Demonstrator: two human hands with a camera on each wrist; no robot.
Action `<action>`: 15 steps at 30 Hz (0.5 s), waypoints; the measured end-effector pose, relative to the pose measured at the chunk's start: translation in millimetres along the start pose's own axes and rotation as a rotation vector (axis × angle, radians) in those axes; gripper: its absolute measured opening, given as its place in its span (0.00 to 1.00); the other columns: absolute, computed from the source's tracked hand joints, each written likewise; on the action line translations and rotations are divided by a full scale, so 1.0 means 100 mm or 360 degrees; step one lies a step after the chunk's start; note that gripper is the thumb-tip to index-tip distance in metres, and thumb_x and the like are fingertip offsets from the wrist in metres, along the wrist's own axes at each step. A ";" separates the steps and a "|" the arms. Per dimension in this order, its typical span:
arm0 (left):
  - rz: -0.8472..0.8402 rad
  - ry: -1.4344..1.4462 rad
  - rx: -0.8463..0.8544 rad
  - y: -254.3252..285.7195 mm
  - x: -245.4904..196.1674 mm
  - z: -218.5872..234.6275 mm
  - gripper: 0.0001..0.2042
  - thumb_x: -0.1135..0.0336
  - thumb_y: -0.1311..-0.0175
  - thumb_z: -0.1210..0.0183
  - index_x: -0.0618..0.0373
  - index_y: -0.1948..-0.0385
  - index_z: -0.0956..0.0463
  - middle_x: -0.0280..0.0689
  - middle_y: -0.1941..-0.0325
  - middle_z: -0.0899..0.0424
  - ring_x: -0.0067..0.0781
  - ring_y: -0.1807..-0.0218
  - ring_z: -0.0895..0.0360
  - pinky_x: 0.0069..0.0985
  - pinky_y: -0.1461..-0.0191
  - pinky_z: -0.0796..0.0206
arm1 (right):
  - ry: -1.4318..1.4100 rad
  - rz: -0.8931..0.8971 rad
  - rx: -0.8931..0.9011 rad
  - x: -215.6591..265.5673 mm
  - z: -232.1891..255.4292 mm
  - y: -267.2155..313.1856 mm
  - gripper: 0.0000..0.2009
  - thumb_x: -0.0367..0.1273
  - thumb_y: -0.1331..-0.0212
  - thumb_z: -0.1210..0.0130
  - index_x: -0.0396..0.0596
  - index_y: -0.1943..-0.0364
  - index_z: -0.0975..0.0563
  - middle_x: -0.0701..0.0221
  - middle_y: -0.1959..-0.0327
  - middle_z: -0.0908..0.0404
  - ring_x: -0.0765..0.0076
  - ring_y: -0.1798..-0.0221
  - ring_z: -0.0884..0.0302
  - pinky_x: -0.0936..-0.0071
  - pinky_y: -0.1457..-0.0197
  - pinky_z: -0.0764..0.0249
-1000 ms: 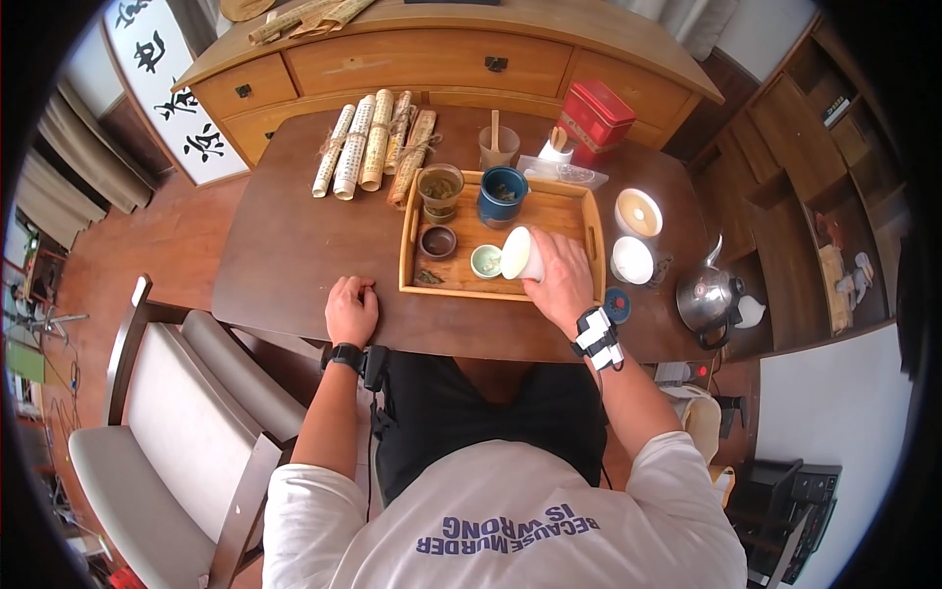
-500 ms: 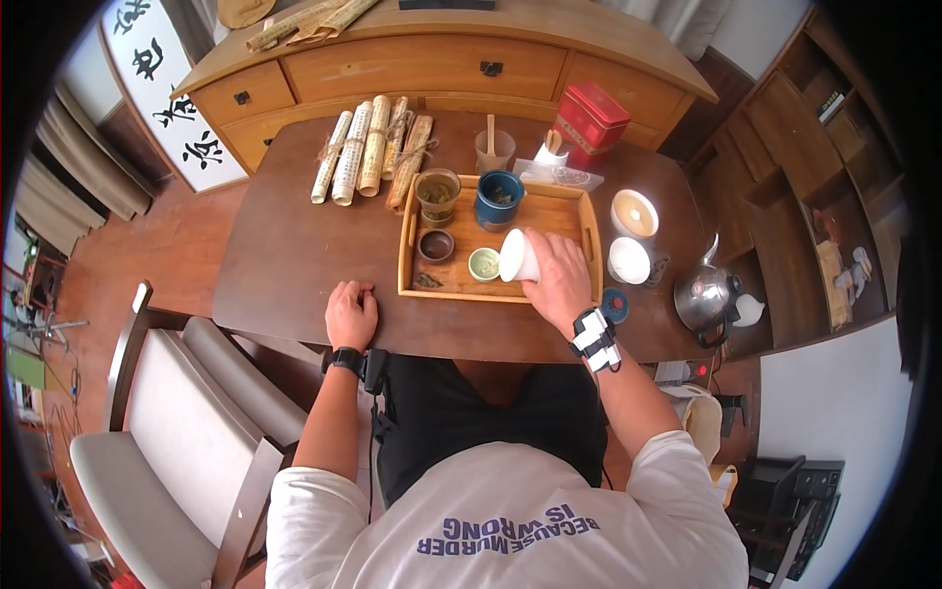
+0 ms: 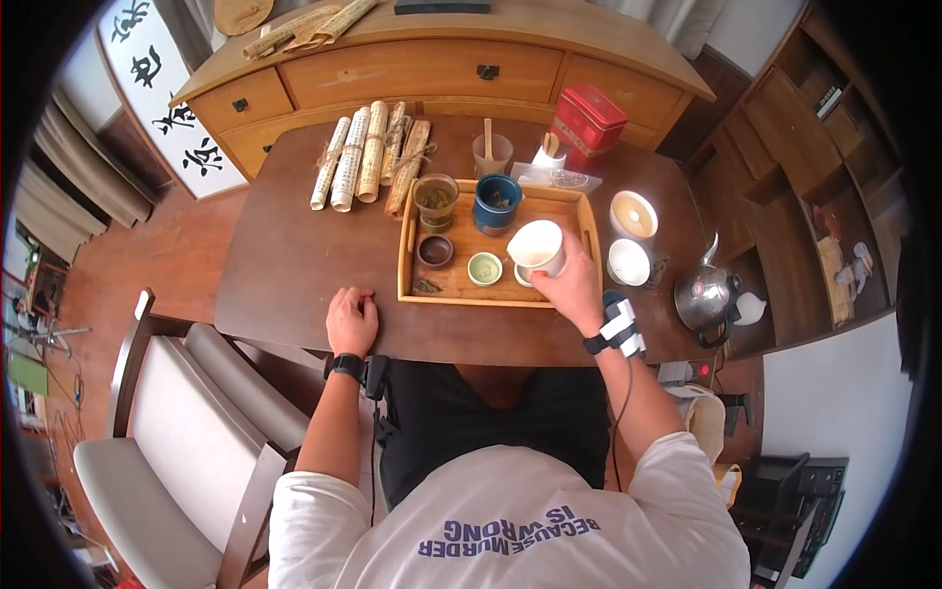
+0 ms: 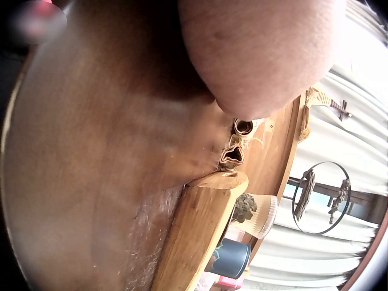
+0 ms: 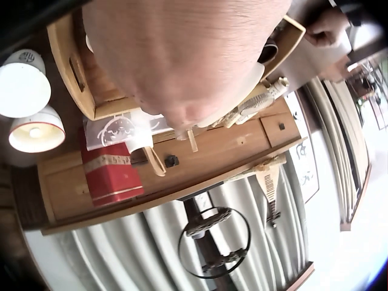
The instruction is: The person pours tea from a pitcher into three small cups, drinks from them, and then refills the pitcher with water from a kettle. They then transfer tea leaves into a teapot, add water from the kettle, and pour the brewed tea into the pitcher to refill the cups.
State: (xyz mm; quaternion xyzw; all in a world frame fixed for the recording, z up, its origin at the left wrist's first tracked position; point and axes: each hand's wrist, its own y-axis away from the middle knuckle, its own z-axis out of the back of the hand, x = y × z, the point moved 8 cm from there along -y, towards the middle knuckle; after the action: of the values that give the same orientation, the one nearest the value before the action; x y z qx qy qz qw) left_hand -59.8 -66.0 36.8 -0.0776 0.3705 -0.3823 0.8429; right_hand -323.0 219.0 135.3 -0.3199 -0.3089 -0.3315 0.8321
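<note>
My right hand [image 3: 573, 285] holds a white cup [image 3: 538, 257] over the right half of the wooden tray [image 3: 442, 294], its mouth showing from above. Just left of it, a small pale-green cup [image 3: 485, 268] stands on the tray with light liquid inside. Another small cup [image 3: 522, 276] peeks out from behind the white one, mostly hidden. A dark brown cup [image 3: 435, 250], a glass [image 3: 436, 201] of tea leaves and a blue pot [image 3: 497, 204] also stand there. My left hand [image 3: 351, 321] rests loosely on the table's front edge, holding nothing.
Right of the tray are two white bowls [image 3: 629, 262], a blue-and-red lid [image 3: 612, 298] and a steel kettle [image 3: 704, 298]. Tied scrolls [image 3: 371, 154] lie at the back left. Behind the tray stand a frosted cup [image 3: 492, 153] and a red box [image 3: 589, 123].
The white cup was tipped toward the pale-green cup; my right hand has turned it more upright and moved it right, showing part of another small cup. The left hand stays put.
</note>
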 end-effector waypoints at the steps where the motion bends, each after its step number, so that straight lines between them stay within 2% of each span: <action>1: 0.0018 0.0008 0.0008 0.00 0.01 -0.01 0.04 0.72 0.37 0.40 0.57 0.65 0.16 0.43 0.67 0.18 0.47 0.63 0.18 0.39 0.55 0.25 | -0.0078 -0.0045 0.0000 -0.06 0.05 -0.02 0.32 0.29 0.54 0.28 0.40 0.39 0.24 0.52 0.45 0.16 0.46 0.40 0.17 0.58 0.36 0.22; 4: 0.0062 0.0028 0.0032 0.00 0.00 -0.01 0.04 0.72 0.37 0.40 0.56 0.65 0.16 0.43 0.67 0.18 0.49 0.60 0.18 0.41 0.53 0.25 | -0.0346 -0.0124 -0.0079 -0.41 0.17 -0.14 0.30 0.30 0.55 0.25 0.40 0.43 0.22 0.58 0.49 0.12 0.56 0.46 0.13 0.62 0.41 0.20; 6: 0.0078 0.0034 0.0053 -0.01 -0.01 0.00 0.04 0.72 0.38 0.39 0.56 0.65 0.16 0.42 0.67 0.18 0.49 0.60 0.18 0.41 0.53 0.25 | -0.0325 -0.0245 -0.0110 -0.54 0.29 -0.23 0.30 0.29 0.55 0.25 0.38 0.44 0.22 0.56 0.49 0.12 0.56 0.46 0.13 0.63 0.41 0.20; 12: 0.0075 -0.0010 0.0057 0.00 0.02 -0.02 0.04 0.72 0.37 0.39 0.56 0.65 0.16 0.42 0.67 0.18 0.49 0.59 0.18 0.41 0.53 0.25 | -0.0242 -0.0177 -0.0183 -0.86 0.34 -0.46 0.29 0.29 0.57 0.24 0.38 0.46 0.22 0.57 0.49 0.11 0.58 0.46 0.12 0.65 0.41 0.20; 15: 0.0062 -0.0038 0.0043 -0.01 0.00 -0.01 0.04 0.72 0.38 0.39 0.56 0.66 0.16 0.41 0.67 0.18 0.48 0.60 0.18 0.41 0.53 0.25 | -0.0191 -0.0242 -0.0251 -0.98 0.25 -0.49 0.30 0.31 0.60 0.22 0.40 0.48 0.21 0.56 0.51 0.12 0.53 0.47 0.13 0.63 0.42 0.20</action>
State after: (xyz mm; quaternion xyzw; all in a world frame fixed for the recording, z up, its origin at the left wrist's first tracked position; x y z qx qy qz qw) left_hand -60.7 -66.5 36.3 -0.0636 0.3566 -0.3697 0.8556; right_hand -424.8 244.5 95.4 -0.3793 -0.3546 -0.3972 0.7567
